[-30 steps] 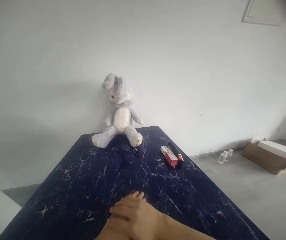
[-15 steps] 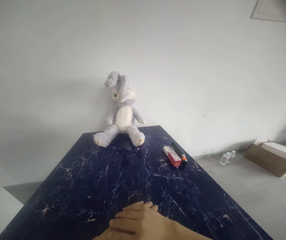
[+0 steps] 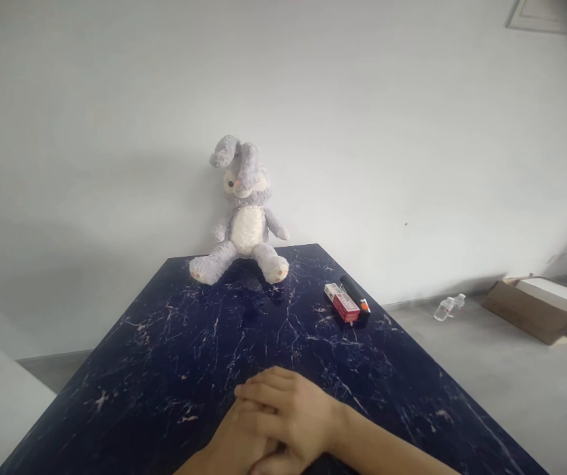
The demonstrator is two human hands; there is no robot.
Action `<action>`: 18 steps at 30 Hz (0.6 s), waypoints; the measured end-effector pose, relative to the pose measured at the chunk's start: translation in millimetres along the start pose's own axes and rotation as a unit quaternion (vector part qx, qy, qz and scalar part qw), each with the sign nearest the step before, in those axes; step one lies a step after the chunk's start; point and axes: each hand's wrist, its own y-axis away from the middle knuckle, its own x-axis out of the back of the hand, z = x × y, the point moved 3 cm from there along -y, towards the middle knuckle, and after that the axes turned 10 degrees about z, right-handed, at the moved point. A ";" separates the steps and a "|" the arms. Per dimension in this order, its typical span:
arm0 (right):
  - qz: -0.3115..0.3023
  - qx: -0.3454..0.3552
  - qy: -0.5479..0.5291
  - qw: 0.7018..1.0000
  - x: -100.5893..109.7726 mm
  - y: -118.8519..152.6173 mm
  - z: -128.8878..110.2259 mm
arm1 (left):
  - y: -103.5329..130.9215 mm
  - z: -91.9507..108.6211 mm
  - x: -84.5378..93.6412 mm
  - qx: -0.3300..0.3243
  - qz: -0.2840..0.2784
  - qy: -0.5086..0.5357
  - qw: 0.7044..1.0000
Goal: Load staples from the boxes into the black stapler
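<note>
At the near edge of the dark blue marbled table [image 3: 204,369], my right hand [image 3: 300,409] lies over my left hand [image 3: 243,429]. The fingers of my right hand are closed round the back of my left hand. My left hand's fingers are hidden under the right one, so their pose does not show. Farther off, a grey plush rabbit [image 3: 248,227] with a white belly sits at the table's far end against the wall. A small red-and-white box [image 3: 342,303] lies by the right edge, beside a black cylindrical object [image 3: 355,293] with an orange spot.
On the floor to the right are clear plastic bottles [image 3: 444,309] and a brown cardboard box [image 3: 535,310]. A pale wall [image 3: 387,132] rises behind the table. Something white [image 3: 0,402] juts in at the lower left.
My hands have come further into view, and the right fingers now wrap round the left hand instead of lying flatter over it. The whole view has shifted slightly.
</note>
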 end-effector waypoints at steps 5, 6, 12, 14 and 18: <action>0.060 -0.070 0.145 0.985 32.9 14.3 38.6 | -28.4 11.5 22.9 -0.002 -0.031 -0.007 1.000; 0.086 -0.088 0.190 0.974 42.9 23.2 48.7 | -30.0 8.2 26.9 0.001 -0.018 -0.027 0.999; 0.356 -0.354 0.371 0.782 128.9 106.4 102.3 | -0.6 -48.9 61.8 0.015 0.011 -0.036 0.999; 0.389 -0.507 0.340 0.690 150.5 137.2 116.1 | 13.6 -71.6 85.8 0.047 0.055 -0.063 0.995; 0.293 -0.646 0.225 0.668 157.5 166.4 140.9 | 29.7 -100.8 124.3 0.101 0.083 -0.124 0.984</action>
